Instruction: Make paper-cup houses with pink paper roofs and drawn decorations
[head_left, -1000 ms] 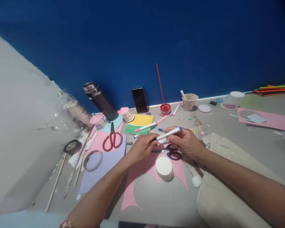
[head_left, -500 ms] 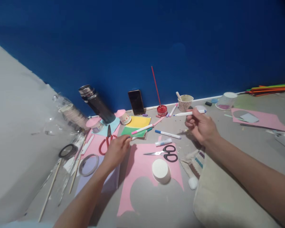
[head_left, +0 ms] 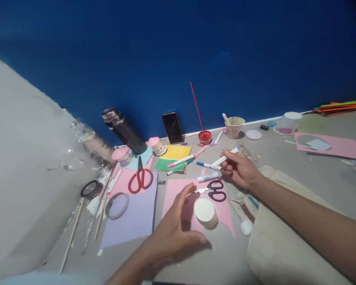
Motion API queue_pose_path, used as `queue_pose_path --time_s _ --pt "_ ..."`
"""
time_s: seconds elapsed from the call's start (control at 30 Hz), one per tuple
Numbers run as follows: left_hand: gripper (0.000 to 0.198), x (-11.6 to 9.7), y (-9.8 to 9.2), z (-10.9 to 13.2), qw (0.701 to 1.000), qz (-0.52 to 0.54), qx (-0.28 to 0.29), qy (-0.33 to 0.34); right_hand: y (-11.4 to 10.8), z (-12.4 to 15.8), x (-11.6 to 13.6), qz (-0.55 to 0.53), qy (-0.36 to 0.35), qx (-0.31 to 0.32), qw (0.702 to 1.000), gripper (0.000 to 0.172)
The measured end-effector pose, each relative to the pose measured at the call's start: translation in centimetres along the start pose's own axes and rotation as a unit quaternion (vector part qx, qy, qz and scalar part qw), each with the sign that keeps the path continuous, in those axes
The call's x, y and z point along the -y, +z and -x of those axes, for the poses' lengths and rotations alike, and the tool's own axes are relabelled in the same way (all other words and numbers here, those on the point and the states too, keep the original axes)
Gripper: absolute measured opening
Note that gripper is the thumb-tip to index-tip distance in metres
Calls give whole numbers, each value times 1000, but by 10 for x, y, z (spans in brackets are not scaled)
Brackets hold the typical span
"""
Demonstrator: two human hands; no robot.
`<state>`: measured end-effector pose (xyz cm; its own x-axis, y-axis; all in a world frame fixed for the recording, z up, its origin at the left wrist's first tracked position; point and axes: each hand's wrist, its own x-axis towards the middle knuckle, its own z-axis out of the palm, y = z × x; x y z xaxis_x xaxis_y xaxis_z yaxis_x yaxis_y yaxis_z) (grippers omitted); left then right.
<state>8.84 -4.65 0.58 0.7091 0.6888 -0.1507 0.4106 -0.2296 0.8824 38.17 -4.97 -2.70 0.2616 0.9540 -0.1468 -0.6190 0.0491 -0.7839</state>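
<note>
My left hand [head_left: 178,225] is open, thumb and fingers spread around the near left side of an upturned white paper cup [head_left: 205,213], with a gap between hand and cup. The cup stands on a cut sheet of pink paper [head_left: 173,194]. Pinched in my right hand [head_left: 240,170] is a white marker [head_left: 225,157] with a blue end pointing up and away. Below that hand lie a blue-capped marker [head_left: 204,164] and a glue stick [head_left: 207,177]. Black-handled scissors [head_left: 216,191] rest behind the cup, their blade tips hidden by my left fingers.
Red-handled scissors [head_left: 140,180] and a tape roll [head_left: 117,206] lie on purple paper [head_left: 133,225] at left. A dark flask [head_left: 126,132], a phone [head_left: 172,127] and a patterned cup [head_left: 234,127] stand along the blue wall. A beige cloth [head_left: 279,225] lies at right.
My left hand has moved right and nearer from beside the green marker, opening next to the white cup. My right hand, with its marker, has come down and left.
</note>
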Motion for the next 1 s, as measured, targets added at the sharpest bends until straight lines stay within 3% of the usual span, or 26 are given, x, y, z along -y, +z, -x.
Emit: queue_pose_path --time_s 0.1,0.2,0.4,0.57,0.7,0.87,1.0 --pt "99 3 32 -4 990 133 -28 -35 -1 -2 -2 0 7 4 1000 41" --pt "76 5 45 -14 975 213 -47 -32 -3 -4 -2 0 2 -1 1000 42" --pt "54 -1 25 -34 934 344 -75 -58 -5 -6 0 -4 -5 -15 1000 41" --pt "45 -15 2 -54 850 518 -23 -96 -2 -3 2 -6 -8 -22 1000 43" --pt "47 -19 2 -65 792 598 17 -119 2 -1 14 -5 -27 -34 999 47" --pt "44 -14 8 -68 767 628 42 -121 20 20 32 31 -40 -56 997 33" --pt "48 -6 8 -67 764 635 52 -106 34 48 28 183 -116 -13 976 27"
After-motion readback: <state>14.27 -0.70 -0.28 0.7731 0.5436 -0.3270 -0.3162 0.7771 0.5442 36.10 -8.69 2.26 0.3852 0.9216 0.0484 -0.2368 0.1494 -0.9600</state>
